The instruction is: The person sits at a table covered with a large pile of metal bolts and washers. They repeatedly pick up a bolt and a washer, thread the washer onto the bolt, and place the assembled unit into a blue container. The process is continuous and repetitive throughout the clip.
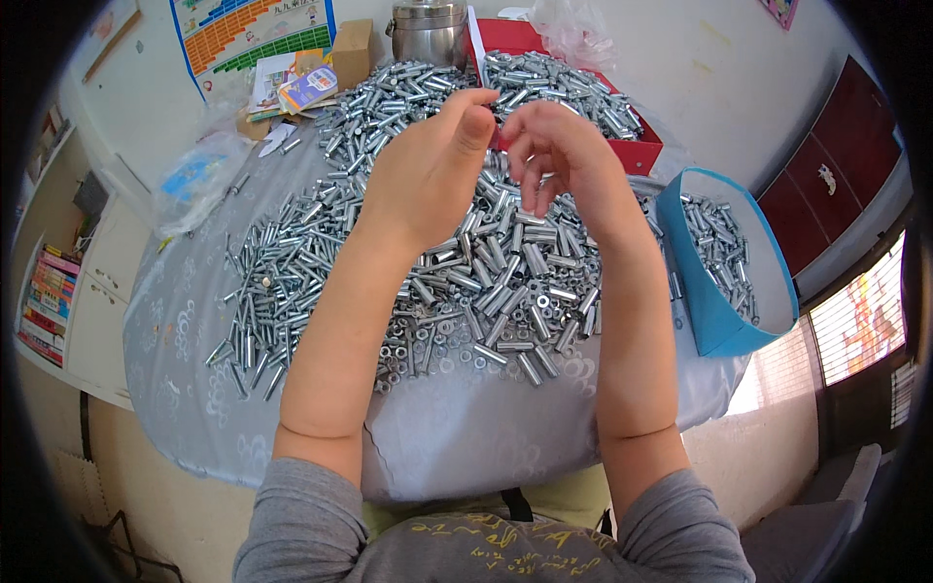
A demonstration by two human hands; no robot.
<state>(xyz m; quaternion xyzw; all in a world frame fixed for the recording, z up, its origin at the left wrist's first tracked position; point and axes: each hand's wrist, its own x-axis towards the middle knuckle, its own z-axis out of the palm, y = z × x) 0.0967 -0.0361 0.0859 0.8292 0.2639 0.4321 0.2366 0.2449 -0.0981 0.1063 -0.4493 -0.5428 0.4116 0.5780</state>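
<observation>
Nearest the viewer were grey sleeves pushed up above the elbows, both bare forearms rising over a round table [175, 389] covered in a pale patterned cloth. The left hand [428, 165] and right hand [559, 160] were lifted together above the table's middle, fingertips almost meeting, probably so a small part could be worked between them at eye level. Both hands looked curled and pinching, but whatever they pinched was hidden behind the fingers, so the grip could not be told for certain.

Beneath the hands lay a wide heap of silver metal sleeves and nuts [486, 291], short shiny tubes piled loosely, with small rings scattered along the near edge. To the right stood a blue tub [705, 311] partly filled with similar pieces. Farther off sat a red box [637, 154] heaped with more, and a steel pot [428, 34].
</observation>
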